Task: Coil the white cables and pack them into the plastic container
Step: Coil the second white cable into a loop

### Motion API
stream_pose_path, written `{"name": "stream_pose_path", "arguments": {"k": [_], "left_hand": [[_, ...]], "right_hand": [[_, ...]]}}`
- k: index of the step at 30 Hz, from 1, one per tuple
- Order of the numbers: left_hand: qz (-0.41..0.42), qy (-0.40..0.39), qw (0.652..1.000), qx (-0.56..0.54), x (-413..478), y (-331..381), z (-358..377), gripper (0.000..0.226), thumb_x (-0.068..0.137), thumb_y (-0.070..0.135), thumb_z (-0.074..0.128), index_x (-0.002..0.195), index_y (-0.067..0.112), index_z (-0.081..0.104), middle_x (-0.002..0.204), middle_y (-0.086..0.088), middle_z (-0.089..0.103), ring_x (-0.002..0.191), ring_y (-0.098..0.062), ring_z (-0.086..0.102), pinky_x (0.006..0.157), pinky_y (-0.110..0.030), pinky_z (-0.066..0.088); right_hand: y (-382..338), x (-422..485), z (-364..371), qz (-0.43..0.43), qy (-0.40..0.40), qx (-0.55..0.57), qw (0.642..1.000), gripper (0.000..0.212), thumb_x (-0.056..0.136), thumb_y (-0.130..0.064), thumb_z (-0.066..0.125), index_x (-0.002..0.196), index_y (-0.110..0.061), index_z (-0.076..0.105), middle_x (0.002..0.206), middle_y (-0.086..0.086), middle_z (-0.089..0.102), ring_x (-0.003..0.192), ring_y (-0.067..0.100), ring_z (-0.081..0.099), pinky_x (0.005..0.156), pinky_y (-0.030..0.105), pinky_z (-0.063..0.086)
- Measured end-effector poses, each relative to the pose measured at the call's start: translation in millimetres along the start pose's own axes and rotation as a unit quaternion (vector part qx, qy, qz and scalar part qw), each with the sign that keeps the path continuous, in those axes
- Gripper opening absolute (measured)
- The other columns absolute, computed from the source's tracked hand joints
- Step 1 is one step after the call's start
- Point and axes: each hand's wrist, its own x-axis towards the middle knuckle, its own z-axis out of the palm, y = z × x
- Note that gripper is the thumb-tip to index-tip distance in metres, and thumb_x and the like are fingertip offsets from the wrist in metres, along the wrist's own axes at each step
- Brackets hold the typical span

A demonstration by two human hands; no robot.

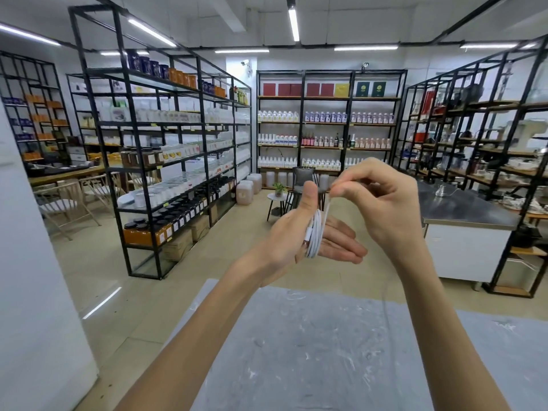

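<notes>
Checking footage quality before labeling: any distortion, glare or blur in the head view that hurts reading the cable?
Head view: wide-angle bending bows the black metal shelving racks toward the edges; ceiling strip lights blow out and leave a streak on the floor; the thin white coiled cable around the left hand reads clearly, pinched by the right hand.

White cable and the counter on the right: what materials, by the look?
White cable: likely plastic- or rubber-jacketed, smooth, slightly glossy; it bends into tight loops around the left hand. Counter: looks like stainless steel on top, grey with dull reflections; white panels below, material unclear.
</notes>
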Motion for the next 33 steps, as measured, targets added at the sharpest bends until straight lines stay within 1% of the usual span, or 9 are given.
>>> {"name": "stream_pose_path", "arguments": {"k": [5, 10, 15, 19, 21, 24, 28, 31, 33], "left_hand": [[-0.012, 0.018, 0.999, 0.037, 3.5, -1.1, 2.8, 0.106, 0.091, 0.071, 0.01, 0.104, -0.022, 0.059, 0.095, -0.036, 0.07, 0.092, -0.045, 0.071, 0.088, -0.047, 0.058], [0.0, 0.006, 0.999, 0.038, 1.9, -4.3, 5.7, 0.104, 0.091, 0.071, 0.009, 0.102, -0.018, 0.061, 0.094, -0.034, 0.071, 0.092, -0.044, 0.071, 0.086, -0.043, 0.059], [0.054, -0.039, 0.998, 0.006, -2.6, -5.4, 4.4, 0.094, 0.091, 0.069, 0.016, 0.1, -0.011, 0.064, 0.092, -0.03, 0.072, 0.089, -0.04, 0.072, 0.078, -0.034, 0.06], [0.027, -0.036, 0.999, 0.002, -0.6, -9.7, -12.8, 0.066, 0.101, 0.046, 0.033, 0.111, -0.014, 0.058, 0.102, -0.027, 0.072, 0.088, -0.031, 0.073, 0.079, -0.03, 0.059], [0.009, -0.059, 0.998, -0.017, -1.1, -15.9, -22.5, 0.053, 0.103, 0.036, 0.038, 0.121, -0.011, 0.055, 0.114, -0.026, 0.069, 0.101, -0.034, 0.07, 0.091, -0.033, 0.056], [0.026, -0.068, 0.996, -0.059, 0.6, -22.9, -39.3, 0.04, 0.103, 0.017, 0.04, 0.129, -0.013, 0.048, 0.126, -0.03, 0.061, 0.117, -0.041, 0.06, 0.102, -0.038, 0.049], [0.025, 0.002, 0.998, -0.062, 6.4, -28.9, -60.8, 0.035, 0.1, -0.002, 0.035, 0.132, -0.013, 0.043, 0.131, -0.03, 0.058, 0.125, -0.042, 0.055, 0.11, -0.044, 0.042], [-0.029, -0.013, 0.997, 0.069, 1.5, -42.5, -57.1, 0.031, 0.103, 0.005, 0.033, 0.125, -0.008, 0.051, 0.123, -0.023, 0.065, 0.116, -0.033, 0.064, 0.103, -0.039, 0.047], [-0.055, -0.076, 0.994, 0.056, -6.2, -52.3, -43.1, 0.041, 0.104, 0.02, 0.035, 0.121, -0.013, 0.051, 0.118, -0.027, 0.066, 0.108, -0.038, 0.065, 0.098, -0.04, 0.05]], "right_hand": [[-4.3, -1.2, -1.2, -0.036, -0.026, -0.014, 0.999, 0.018, 0.081, -0.001, 0.073, 0.079, -0.019, 0.07, 0.078, -0.002, 0.067, 0.073, 0.02, 0.063, 0.065, 0.034, 0.05], [2.5, -2.8, -2.3, -0.03, -0.017, -0.012, 0.999, 0.011, 0.082, -0.003, 0.073, 0.08, -0.014, 0.071, 0.078, -0.002, 0.068, 0.074, 0.016, 0.064, 0.068, 0.028, 0.05], [23.6, -12.6, 13.1, 0.156, -0.039, 0.018, 0.987, 0.012, 0.089, -0.007, 0.066, 0.077, -0.008, 0.07, 0.07, 0.006, 0.068, 0.066, 0.016, 0.063, 0.064, 0.03, 0.052], [28.0, -67.5, 43.7, 0.27, -0.127, 0.083, 0.951, 0.034, 0.101, 0.001, 0.042, 0.081, -0.019, 0.06, 0.064, -0.018, 0.057, 0.059, -0.013, 0.058, 0.058, 0.004, 0.044], [26.7, -96.7, 55.2, 0.321, -0.099, 0.069, 0.939, 0.04, 0.106, -0.016, 0.039, 0.07, -0.019, 0.057, 0.049, -0.011, 0.052, 0.041, -0.001, 0.045, 0.043, 0.01, 0.034], [16.4, -136.5, 63.1, 0.366, -0.126, 0.073, 0.919, 0.036, 0.104, -0.035, 0.038, 0.085, -0.025, 0.067, 0.054, -0.003, 0.055, 0.041, 0.006, 0.04, 0.045, 0.021, 0.033], [-8.4, -160.9, 50.1, 0.267, -0.35, -0.09, 0.893, 0.026, 0.102, -0.042, 0.038, 0.109, -0.031, 0.06, 0.068, -0.009, 0.063, 0.063, 0.005, 0.058, 0.066, 0.023, 0.049], [-27.3, -123.9, 21.0, 0.113, -0.288, -0.214, 0.927, 0.029, 0.099, -0.044, 0.041, 0.096, -0.024, 0.061, 0.076, -0.005, 0.064, 0.069, 0.017, 0.061, 0.063, 0.037, 0.053], [-31.1, -86.5, -2.3, 0.004, -0.181, -0.291, 0.939, 0.021, 0.096, -0.035, 0.052, 0.089, -0.022, 0.066, 0.075, -0.004, 0.065, 0.066, 0.019, 0.062, 0.054, 0.036, 0.052]]}}
